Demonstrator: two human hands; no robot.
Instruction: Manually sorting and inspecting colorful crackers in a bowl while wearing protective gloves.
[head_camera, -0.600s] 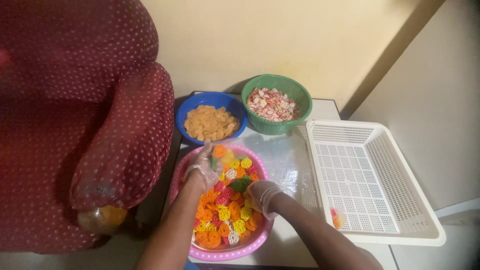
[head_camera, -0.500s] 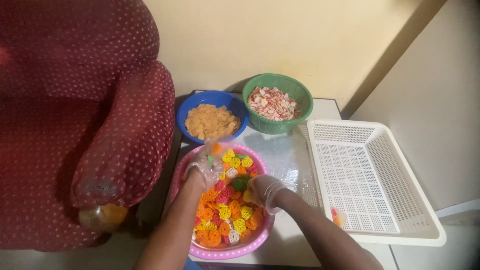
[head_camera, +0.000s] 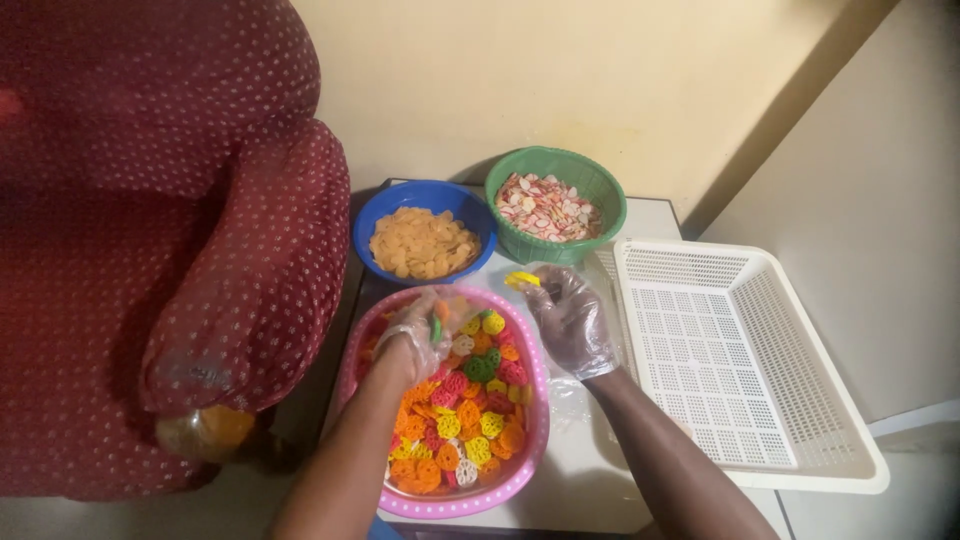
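The small yellow wheel-shaped snack piece (head_camera: 522, 280) sat pinched in your gloved right hand (head_camera: 572, 320), above the white table (head_camera: 590, 480). Your gloved left hand (head_camera: 420, 335) gripped a green piece (head_camera: 436, 329) over the round pink plastic bowl (head_camera: 535, 440) of multicoloured wheels.

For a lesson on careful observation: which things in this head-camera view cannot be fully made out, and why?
- Pink bowl: near rim cut off behind the left forearm.
- Left hand: what it grips is too small to tell; a green piece shows.
- White tray: contents, if any, too small.
- Table: front cut by frame edge.
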